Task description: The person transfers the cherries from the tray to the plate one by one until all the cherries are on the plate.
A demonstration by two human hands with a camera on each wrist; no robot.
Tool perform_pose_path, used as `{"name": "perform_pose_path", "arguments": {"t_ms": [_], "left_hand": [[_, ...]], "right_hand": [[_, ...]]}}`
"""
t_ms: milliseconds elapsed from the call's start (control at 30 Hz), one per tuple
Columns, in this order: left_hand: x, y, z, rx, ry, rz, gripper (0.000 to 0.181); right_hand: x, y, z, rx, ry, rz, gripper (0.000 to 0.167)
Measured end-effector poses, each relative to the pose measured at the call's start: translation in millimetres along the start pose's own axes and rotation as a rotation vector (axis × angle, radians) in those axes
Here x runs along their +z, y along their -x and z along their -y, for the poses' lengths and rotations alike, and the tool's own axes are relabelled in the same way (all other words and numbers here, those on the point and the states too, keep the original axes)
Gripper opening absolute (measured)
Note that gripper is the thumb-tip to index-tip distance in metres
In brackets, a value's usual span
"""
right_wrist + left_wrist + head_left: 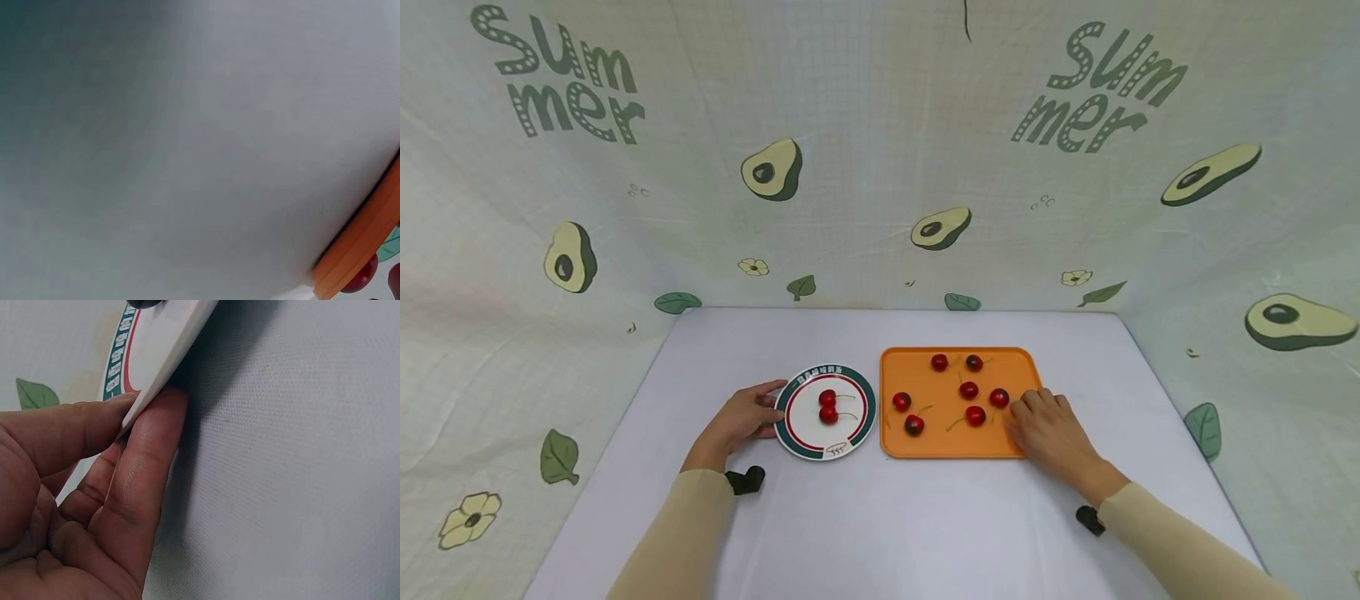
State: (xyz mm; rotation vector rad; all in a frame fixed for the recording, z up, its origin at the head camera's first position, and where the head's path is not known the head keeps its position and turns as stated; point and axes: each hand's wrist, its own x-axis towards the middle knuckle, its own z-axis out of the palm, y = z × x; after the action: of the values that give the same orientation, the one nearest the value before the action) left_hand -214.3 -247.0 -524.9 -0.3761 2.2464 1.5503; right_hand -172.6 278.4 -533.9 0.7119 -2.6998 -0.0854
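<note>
My left hand (747, 419) pinches the left rim of a round white plate (805, 429) with a green and red border. In the left wrist view the thumb lies over the plate's edge (164, 378) and a finger lies beneath it. Two red cherries (827, 406) with stems sit on the plate. My right hand (1051, 429) is at the right side of an orange tray (940, 448), fingers bent down over its edge, close to a cherry (999, 397). Its fingertips are hidden, so whether they hold anything cannot be told. The right wrist view does not show that hand.
Several more cherries (975, 416) lie spread over the tray, most with thin stems. The tray stands just right of the plate on a white tabletop (880, 525). A cloth backdrop (865, 150) printed with avocados and leaves hangs behind and at the sides.
</note>
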Motion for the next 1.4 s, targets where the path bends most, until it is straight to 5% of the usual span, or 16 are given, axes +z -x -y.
{"name": "perform_pose_path", "arguments": {"t_ms": [633, 1133, 1400], "left_hand": [[0.7, 3.5, -1.4, 0.006, -0.008, 0.004, 0.069], [-0.7, 4.0, -2.4, 0.009, 0.011, 0.025, 0.070], [0.8, 4.5, -1.4, 0.014, 0.013, 0.021, 0.069]], "right_hand": [[-5.8, 20.2, -26.2, 0.070, 0.029, 0.108, 0.014], [-4.3, 21.0, -41.3, 0.145, 0.010, -0.023, 0.031], [-1.2, 22.2, -44.7, 0.139, 0.052, -0.024, 0.027]]}}
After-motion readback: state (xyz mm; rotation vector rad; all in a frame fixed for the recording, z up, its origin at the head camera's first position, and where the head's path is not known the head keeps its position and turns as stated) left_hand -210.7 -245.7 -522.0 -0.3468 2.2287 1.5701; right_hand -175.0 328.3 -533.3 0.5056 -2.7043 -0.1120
